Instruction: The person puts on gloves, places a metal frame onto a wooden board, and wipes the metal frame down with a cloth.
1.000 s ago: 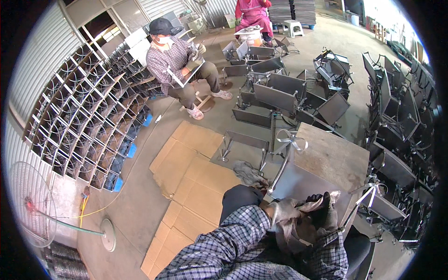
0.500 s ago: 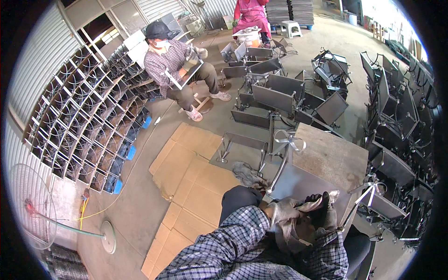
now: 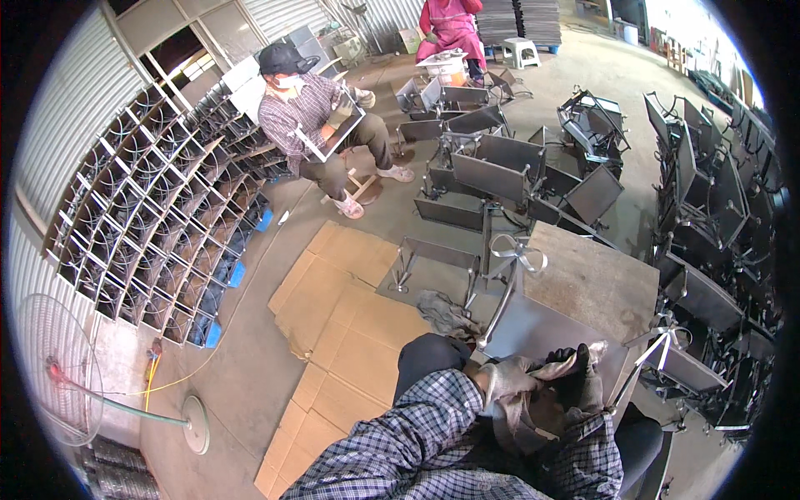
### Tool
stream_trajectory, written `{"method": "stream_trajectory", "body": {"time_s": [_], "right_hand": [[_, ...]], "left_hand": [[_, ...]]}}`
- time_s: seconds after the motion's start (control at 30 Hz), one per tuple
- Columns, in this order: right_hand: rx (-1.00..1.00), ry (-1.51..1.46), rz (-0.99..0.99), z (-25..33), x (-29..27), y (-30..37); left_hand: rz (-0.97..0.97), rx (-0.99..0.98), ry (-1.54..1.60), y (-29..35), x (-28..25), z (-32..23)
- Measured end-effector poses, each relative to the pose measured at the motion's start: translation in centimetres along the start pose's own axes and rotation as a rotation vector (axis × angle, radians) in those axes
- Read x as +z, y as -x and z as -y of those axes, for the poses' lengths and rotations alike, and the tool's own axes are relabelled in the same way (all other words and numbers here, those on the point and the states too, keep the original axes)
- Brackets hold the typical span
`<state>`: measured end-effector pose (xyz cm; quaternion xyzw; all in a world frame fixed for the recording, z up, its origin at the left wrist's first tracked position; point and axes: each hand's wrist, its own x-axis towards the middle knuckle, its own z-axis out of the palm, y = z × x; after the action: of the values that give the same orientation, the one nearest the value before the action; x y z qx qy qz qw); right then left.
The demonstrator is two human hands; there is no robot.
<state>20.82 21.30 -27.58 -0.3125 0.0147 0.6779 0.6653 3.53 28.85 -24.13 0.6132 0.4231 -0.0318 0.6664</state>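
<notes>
My left hand (image 3: 504,379) and my right hand (image 3: 587,390) are close together above my lap, at the near edge of a flat dark metal panel (image 3: 533,327). Both seem to be in grey work gloves with dark parts. A crumpled grey rag (image 3: 518,427) hangs between them, and the fingers look closed on it, though folds partly hide them. The panel has bent metal rods with curled ends at its sides, one being a silvery curl (image 3: 667,346) on the right. It leans against a worn wooden block (image 3: 592,271).
Flattened cardboard (image 3: 342,325) covers the floor at left, with a dark rag (image 3: 446,312) beside it. Metal frames (image 3: 496,167) are piled ahead and along the right. A seated co-worker (image 3: 304,117) holds a frame near stacked racks (image 3: 150,225). A fan (image 3: 62,367) stands at left.
The view has shifted very slightly. My hands and the rag stay in nearly the same place over the panel.
</notes>
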Motion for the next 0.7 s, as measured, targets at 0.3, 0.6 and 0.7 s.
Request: {"method": "stream_trajectory", "body": {"time_s": [0.3,0.6,0.7], "right_hand": [[-0.002,-0.003,0.001,-0.3,0.1,-0.3],[0.008,0.017,0.008,0.3,0.4,0.2],[0.019,-0.043,-0.019,-0.1,0.2,-0.2]], "left_hand": [[-0.048,0.093,-0.052,-2.2,0.2,3.4],[0.000,0.177,0.000,-1.3,0.4,1.6],[-0.008,0.172,0.072,-2.5,0.5,4.1]]}}
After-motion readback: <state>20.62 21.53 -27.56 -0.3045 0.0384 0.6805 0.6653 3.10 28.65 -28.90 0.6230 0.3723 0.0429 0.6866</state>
